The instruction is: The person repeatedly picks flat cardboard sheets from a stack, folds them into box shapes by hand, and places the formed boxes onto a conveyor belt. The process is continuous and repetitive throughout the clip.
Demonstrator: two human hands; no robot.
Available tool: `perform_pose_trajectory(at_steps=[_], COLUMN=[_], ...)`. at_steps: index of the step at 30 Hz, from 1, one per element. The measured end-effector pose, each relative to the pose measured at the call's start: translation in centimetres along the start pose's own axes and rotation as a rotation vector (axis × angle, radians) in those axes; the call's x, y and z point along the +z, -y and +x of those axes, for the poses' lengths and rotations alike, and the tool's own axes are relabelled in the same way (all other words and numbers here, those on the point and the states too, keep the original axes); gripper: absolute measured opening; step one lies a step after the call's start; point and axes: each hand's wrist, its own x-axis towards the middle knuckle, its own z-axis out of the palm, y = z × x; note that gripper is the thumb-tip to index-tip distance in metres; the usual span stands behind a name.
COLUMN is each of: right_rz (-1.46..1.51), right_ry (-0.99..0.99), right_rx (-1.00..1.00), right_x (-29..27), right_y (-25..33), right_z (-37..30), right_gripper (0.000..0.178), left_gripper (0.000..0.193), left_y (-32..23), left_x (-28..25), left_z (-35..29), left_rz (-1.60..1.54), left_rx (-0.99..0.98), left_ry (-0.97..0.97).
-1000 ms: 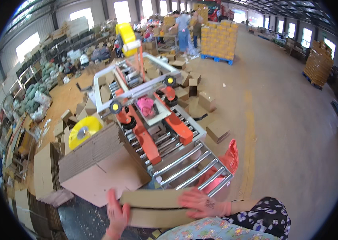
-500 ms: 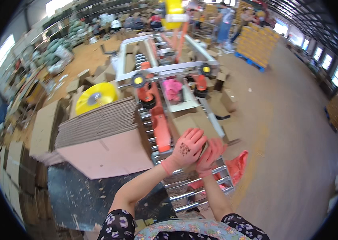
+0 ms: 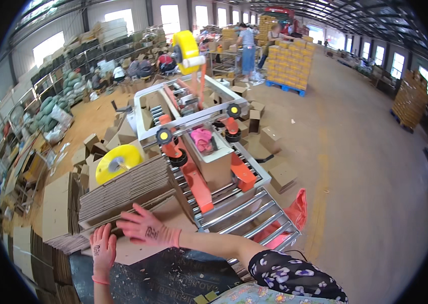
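Observation:
Both my hands wear pink gloves and are at the stack of flattened cardboard cartons [image 3: 128, 190] on the left. My left hand [image 3: 103, 253] is upright at the stack's near left corner, fingers stretched out. My right hand [image 3: 145, 228] reaches across to the left, its fingers spread over the near cartons. Neither hand is closed on anything. In front of the standing stack, a brown carton sheet [image 3: 171, 215] shows its broad face. To the right, a brown box [image 3: 216, 169] stands on the rollers between orange guides, with a bright pink item [image 3: 202, 139] at its top.
A carton-taping machine's white frame [image 3: 193, 121] carries a yellow tape roll [image 3: 186, 50]. Another yellow roll [image 3: 117, 164] sits behind the stack. Metal rollers [image 3: 249, 218] extend toward me beside a dark tabletop [image 3: 173, 273]. Loose boxes [image 3: 280, 177] lie on the floor at right.
My hands have left the carton flaps over the rollers and moved left to the cardboard stack. They were close together, and now their fingers are spread. The view has shifted, showing more of the hall.

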Motion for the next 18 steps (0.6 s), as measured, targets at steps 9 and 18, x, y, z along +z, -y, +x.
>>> perform_pose_trajectory(at_steps=[9,18], right_rz=[1.110,0.675], right_ry=[0.466,0.834], right_rx=[0.046,0.196], right_x=[-22.3,-13.8], right_y=[5.4,10.6], right_z=[-9.9,-12.6], right_gripper=[0.012,0.028], left_gripper=[0.030,0.036], left_y=[-8.0,-16.8], left_x=[0.2,-6.7], left_z=[-4.0,-4.8], left_rz=[0.354,-0.436], left_rx=[0.116,0.449], left_ry=[-0.102,0.779])
